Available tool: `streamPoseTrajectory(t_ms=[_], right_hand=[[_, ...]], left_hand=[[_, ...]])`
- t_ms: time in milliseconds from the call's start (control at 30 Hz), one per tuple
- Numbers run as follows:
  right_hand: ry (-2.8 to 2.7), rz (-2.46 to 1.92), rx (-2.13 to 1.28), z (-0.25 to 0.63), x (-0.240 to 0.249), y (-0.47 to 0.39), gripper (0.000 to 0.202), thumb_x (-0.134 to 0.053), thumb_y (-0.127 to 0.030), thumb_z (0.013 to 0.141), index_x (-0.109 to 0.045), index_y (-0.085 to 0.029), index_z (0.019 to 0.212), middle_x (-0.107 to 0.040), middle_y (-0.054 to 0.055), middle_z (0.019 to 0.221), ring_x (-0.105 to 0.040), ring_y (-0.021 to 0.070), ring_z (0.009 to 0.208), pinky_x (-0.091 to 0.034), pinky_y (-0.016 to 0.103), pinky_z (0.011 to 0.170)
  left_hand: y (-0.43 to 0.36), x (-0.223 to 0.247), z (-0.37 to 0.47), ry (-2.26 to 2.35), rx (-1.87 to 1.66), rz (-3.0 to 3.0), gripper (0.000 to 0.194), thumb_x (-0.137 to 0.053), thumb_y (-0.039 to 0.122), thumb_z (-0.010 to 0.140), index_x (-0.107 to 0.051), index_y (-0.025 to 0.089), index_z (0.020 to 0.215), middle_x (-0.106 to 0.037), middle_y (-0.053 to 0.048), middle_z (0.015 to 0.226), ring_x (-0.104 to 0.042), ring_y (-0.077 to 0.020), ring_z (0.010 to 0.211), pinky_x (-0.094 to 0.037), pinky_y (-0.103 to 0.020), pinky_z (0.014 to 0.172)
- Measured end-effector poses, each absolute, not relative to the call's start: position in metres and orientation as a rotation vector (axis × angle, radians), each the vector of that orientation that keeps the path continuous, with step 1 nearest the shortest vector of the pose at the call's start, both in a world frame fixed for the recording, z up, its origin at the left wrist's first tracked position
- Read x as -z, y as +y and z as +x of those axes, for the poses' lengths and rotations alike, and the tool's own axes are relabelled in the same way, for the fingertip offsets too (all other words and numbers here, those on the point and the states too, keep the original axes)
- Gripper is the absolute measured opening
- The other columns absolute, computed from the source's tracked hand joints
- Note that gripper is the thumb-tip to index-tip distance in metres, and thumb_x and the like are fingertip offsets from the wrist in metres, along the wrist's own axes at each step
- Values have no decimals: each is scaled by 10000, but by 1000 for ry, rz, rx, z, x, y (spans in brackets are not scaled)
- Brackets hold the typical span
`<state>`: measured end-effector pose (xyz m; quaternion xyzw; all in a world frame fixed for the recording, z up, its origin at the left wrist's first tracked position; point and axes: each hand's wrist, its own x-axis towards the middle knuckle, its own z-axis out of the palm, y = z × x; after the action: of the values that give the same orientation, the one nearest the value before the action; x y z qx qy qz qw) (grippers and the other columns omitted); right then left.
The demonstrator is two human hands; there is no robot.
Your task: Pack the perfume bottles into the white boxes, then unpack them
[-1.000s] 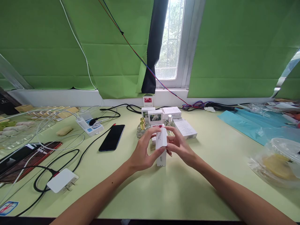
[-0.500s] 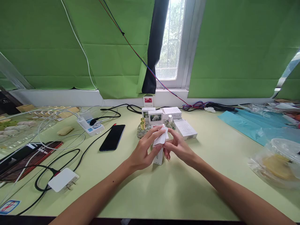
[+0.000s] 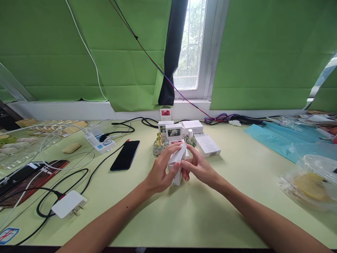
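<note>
A small white carton stands upright on the table, its top flap tilted between my hands. My left hand grips its left side, thumb in front and fingers over the top. From the right, my right hand has its thumb and fingers closed on the carton's upper right edge. Just behind are a perfume bottle with a gold cap and another perfume bottle with a silver cap. White boxes with flower pictures, such as the white-flower box, stand beyond them.
To the left lie a dark phone, a white charger, a power strip and looping cables. A white box with printed text lies right of the bottles. Blue sheeting and a plastic-wrapped container occupy the right side.
The carton's top flap has tilted, going from facing up toward me to a steeper slant. Both hands remain on the carton with small finger shifts. The camera view has shifted slightly.
</note>
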<state>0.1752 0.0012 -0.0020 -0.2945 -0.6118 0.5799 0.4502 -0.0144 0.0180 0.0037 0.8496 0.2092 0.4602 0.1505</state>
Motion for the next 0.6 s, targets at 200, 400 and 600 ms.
streamPoseTrajectory(t_ms=[200, 400, 600], right_hand=[[-1547, -750, -1387, 174, -1, 0, 750, -678, -505, 914, -350, -187, 1509, -603, -85, 552, -589, 146, 473, -494, 268, 490], [-1573, -754, -1365, 175, 2, 0, 765, -671, -511, 921, -331, -206, 1534, -596, -87, 566, -587, 149, 478, -487, 267, 495], [-1582, -742, -1359, 176, 2, 1, 683, -645, -523, 942, -407, -204, 1498, -653, -54, 618, -579, 134, 480, -500, 267, 506]], left_hand=[[18, -3, -15, 627, -1316, 2435, 383, -405, 288, 1051, -510, 235, 1415, -552, -137, 1508, -540, -296, 1391, -477, -495, 1122], [18, -3, -14, 643, -1347, 2472, 382, -388, 264, 1041, -521, 238, 1398, -581, -132, 1466, -551, -289, 1370, -487, -498, 1109], [16, -5, -13, 720, -1443, 2509, 364, -359, 225, 1028, -559, 225, 1332, -604, -129, 1330, -581, -276, 1277, -537, -474, 1019]])
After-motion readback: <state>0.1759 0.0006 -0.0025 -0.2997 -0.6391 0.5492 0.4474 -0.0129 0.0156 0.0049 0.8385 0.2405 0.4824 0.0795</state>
